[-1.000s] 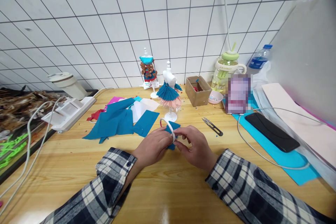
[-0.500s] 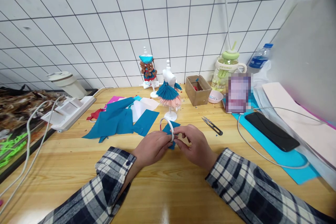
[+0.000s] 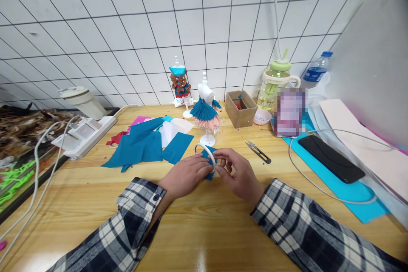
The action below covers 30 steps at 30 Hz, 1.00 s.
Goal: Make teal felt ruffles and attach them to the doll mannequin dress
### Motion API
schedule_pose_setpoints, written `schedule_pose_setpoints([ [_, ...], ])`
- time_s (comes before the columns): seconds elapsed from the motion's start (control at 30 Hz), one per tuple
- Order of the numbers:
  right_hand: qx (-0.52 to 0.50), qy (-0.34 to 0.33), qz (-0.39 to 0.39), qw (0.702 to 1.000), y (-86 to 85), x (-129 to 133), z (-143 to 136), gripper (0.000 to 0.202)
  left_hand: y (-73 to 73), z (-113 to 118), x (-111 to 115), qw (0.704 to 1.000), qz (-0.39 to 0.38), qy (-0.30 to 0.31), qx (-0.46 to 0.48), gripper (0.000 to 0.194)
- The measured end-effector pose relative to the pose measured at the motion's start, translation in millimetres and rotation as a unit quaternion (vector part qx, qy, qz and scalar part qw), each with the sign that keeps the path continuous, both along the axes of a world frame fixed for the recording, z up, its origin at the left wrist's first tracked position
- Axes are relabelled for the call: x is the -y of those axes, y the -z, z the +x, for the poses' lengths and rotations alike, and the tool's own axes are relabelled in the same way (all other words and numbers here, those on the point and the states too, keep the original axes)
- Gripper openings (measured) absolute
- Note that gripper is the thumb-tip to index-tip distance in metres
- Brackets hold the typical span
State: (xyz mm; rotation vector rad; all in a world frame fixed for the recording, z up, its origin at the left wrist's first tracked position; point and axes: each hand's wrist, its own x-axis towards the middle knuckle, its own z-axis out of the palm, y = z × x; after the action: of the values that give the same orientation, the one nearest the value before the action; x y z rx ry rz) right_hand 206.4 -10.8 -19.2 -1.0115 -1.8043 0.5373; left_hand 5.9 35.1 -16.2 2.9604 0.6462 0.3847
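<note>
Left hand [image 3: 185,178] palm-down, fingers over a flat teal scrap [image 3: 208,177]; grip hidden. Right hand [image 3: 238,175]: thumb and forefinger at the rim of a smooth white ring [image 3: 210,155], tilted between both hands; pinch not discernible. Beyond: slim snips [image 3: 260,153], pleated-teal, peach-fringed dress form [image 3: 204,110], open cardboard box [image 3: 240,118].

Pinching wht ring [image 3: 211,157], on edge and tilted, w/ R hand [image 3: 237,174], resting L hand [image 3: 186,174] right beside it, over sm. teal scrap [image 3: 208,177] on wood table [image 3: 197,225]. Showing mini mannequin [image 3: 205,92] in teal/pink skirt [image 3: 205,114] just behind, lg. teal pcs [image 3: 143,146] to L, thread snips [image 3: 254,148] and blk phone [image 3: 331,158] to R, cardbd box [image 3: 242,117] near tiled wall [image 3: 216,25].
</note>
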Motion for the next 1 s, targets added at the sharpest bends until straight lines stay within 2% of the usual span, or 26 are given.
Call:
schedule_pose_setpoints([
  [0.2,0.001,-0.015,0.011,1.000,3.1,0.0,-4.6,0.029,-6.6,1.1,5.9,0.999,-0.038,0.001,0.027,0.032],
  [0.37,0.019,-0.009,0.027,0.999,0.3,1.0,-3.8,0.019,-8.6,1.8,13.3,0.996,-0.062,-0.035,0.048,0.023],
  [0.53,0.034,-0.032,0.034,0.998,-2.7,2.1,-1.5,0.026,-6.6,-1.1,13.5,0.996,-0.059,-0.051,0.040,0.023],
  [0.83,0.033,-0.013,0.037,0.999,1.2,1.4,-1.4,0.028,-6.2,1.3,10.1,0.996,-0.071,0.013,0.055,0.023],
  [1.0,0.019,-0.023,0.023,0.999,-0.9,1.5,-2.1,0.028,-3.7,-1.2,8.3,0.996,-0.071,-0.016,0.045,0.026],
])
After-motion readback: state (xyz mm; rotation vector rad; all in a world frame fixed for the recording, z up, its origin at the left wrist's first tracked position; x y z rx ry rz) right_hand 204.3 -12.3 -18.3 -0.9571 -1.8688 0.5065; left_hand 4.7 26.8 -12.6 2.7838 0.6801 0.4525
